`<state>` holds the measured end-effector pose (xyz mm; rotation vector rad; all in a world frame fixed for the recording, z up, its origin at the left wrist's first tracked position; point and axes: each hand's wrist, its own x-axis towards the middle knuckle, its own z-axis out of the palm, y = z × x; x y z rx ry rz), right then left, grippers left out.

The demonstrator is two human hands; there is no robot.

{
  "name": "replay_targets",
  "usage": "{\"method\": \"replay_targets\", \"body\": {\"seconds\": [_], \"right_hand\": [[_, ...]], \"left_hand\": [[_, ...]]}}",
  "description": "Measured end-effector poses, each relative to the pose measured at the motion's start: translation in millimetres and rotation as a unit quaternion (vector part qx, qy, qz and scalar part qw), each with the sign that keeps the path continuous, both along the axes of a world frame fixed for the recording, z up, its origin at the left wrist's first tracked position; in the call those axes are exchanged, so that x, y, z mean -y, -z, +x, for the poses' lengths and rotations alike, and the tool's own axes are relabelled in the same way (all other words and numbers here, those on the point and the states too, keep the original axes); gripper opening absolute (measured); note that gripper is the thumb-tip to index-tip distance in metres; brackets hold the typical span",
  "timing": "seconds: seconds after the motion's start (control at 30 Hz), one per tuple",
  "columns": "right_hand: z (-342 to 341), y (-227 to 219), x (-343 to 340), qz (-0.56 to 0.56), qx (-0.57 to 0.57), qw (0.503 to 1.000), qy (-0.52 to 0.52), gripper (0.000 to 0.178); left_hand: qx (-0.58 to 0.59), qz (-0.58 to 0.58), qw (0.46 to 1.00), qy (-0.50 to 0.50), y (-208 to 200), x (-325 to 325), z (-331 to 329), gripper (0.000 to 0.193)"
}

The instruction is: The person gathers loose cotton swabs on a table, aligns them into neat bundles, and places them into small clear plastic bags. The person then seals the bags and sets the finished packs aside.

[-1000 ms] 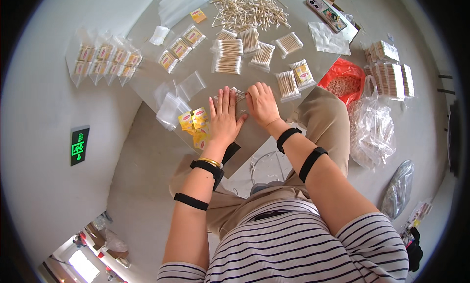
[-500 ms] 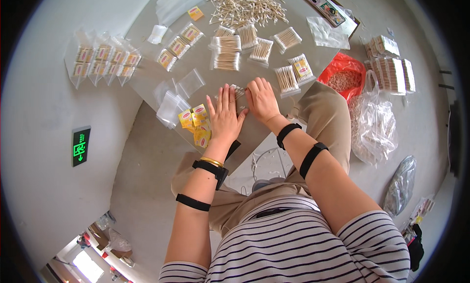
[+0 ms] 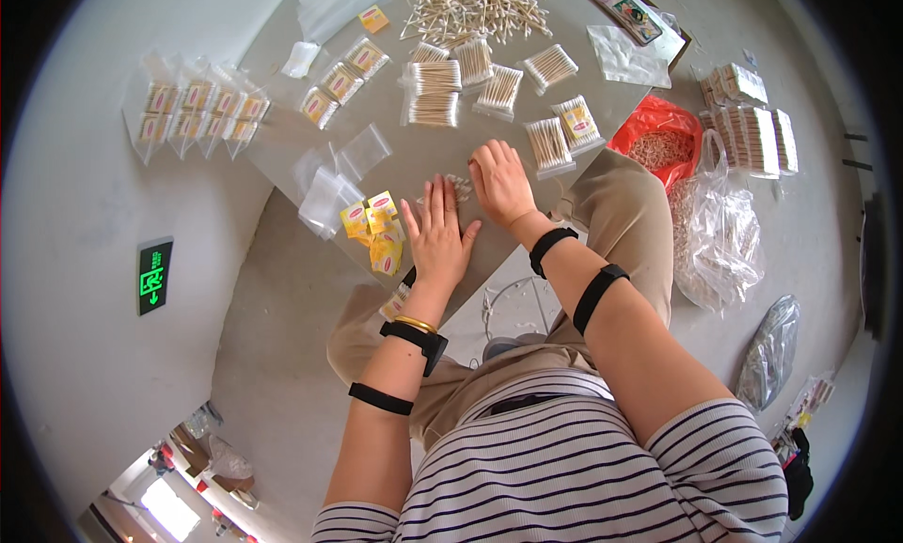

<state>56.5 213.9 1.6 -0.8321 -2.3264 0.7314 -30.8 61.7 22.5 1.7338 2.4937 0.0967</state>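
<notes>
My left hand [image 3: 438,240] lies flat with its fingers stretched out, pressing on a small clear bag of cotton swabs [image 3: 461,186] that mostly hides beneath it. Just right of that bag, my right hand [image 3: 505,188] rests on the table with fingers curled inward; their tips are hidden. Yellow and white label cards [image 3: 384,247] lie in a loose pile left of my left hand. Beyond them sit clear empty bags [image 3: 329,200]. Filled swab bags [image 3: 433,94] stand farther back, and two more filled bags [image 3: 547,146] lie to the right of my right hand.
Loose cotton swabs [image 3: 475,12] are heaped at the table's far side. A phone [image 3: 623,12] lies at the far right. Labelled packs [image 3: 193,115] stand at the left. A red bag [image 3: 658,139] and a clear sack [image 3: 720,242] are beside my right knee.
My left hand has slid slightly nearer to me. My right hand has come away from the swab bag, leaving a gap between my hands. A packet now shows beside my left wrist.
</notes>
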Motion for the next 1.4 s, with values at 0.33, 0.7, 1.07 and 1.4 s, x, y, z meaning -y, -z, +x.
{"method": "replay_targets", "body": {"seconds": [0.33, 0.7, 1.07, 1.4], "right_hand": [[14, -12, -7, -0.028, -0.007, 0.992, -0.12, 0.031], [31, -5, 19, 0.107, 0.176, 0.956, -0.207, 0.087], [15, 7, 42, 0.126, 0.197, 0.952, -0.2, 0.086], [14, -9, 42, 0.153, 0.282, 0.926, -0.199, 0.091]], "left_hand": [[0.041, 0.063, 0.996, -0.057, -4, 21, -6, 0.092], [-0.022, -0.008, 0.993, -0.119, 16, 40, -3, 0.098], [0.028, 0.051, 0.991, -0.124, 27, 28, 2, 0.1], [0.021, 0.109, 0.985, -0.135, 2, 36, -15, 0.077]]}}
